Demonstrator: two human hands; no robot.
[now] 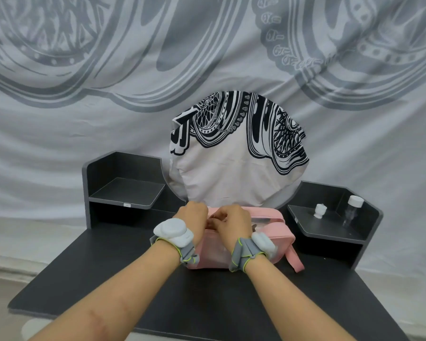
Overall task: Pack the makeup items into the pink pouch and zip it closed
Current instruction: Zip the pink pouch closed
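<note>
The pink pouch [276, 232] lies on the dark desk [207, 299] just in front of a cloth-covered round mirror. A pink strap trails off its right end. My left hand [191, 215] grips the pouch's left end at the top. My right hand [231, 221] is pinched on the top of the pouch near its left end, where the zip runs; the zip pull itself is hidden under my fingers. Both wrists wear grey bands with white sensor units. The pouch's contents are not visible.
A small white jar [320, 210] and a clear bottle with a white cap [352, 210] stand on the right side shelf [330, 230]. A left side shelf [128, 193] stands at the back. Patterned cloth [236, 148] drapes the mirror and the wall behind.
</note>
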